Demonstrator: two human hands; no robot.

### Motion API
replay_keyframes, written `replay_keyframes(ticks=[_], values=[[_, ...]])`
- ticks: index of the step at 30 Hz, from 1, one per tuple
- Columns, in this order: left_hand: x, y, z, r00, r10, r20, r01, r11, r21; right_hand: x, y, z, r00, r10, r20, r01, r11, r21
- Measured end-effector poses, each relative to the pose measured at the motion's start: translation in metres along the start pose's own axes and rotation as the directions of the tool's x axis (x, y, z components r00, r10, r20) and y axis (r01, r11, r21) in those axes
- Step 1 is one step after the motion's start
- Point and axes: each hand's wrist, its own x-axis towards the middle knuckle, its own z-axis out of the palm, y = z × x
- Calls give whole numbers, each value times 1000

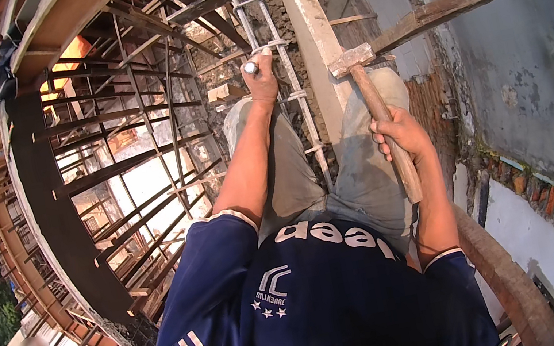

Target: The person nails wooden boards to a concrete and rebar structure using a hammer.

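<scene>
Wood, worn and pale, makes the handle of the hammer (378,107) gripped in the right hand (400,134), whose fingers are wrapped fully shut around the shaft about midway up. The handle's long axis runs from near the person's lap up and slightly leftward, ending in a squarish grey head that points left toward the rebar. Farther out, the left hand (262,78) is closed tight on a short metal chisel (250,68), of which only the round grey top shows above the fist; its axis seems to point down into the work, though the tip is hidden. Just beyond and beside that fist runs a long rebar cage (273,47) with tied stirrups, lying between a curved plank (313,40) and rubble. To strike well, I judge the head should meet the chisel top squarely, with the left fist kept low and clear of it. Farthest off, timber scaffolding (131,147) drops away below.
</scene>
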Motion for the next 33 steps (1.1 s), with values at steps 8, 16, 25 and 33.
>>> replay_keyframes(ticks=[8,16,25,33], values=[[12,44,10,997,-17,76,19,1000,-20,-8,0,8,999,37,-32,-36,999,37],[17,1,8,976,181,123,-197,971,134,-8,-5,13,999,34,-29,-34,999,22],[-5,2,7,927,237,290,-315,912,261,-7,-2,10,999,33,-30,-32,999,26],[2,17,16,990,89,110,-88,996,-12,-7,2,8,999,20,-43,-21,1000,-19]])
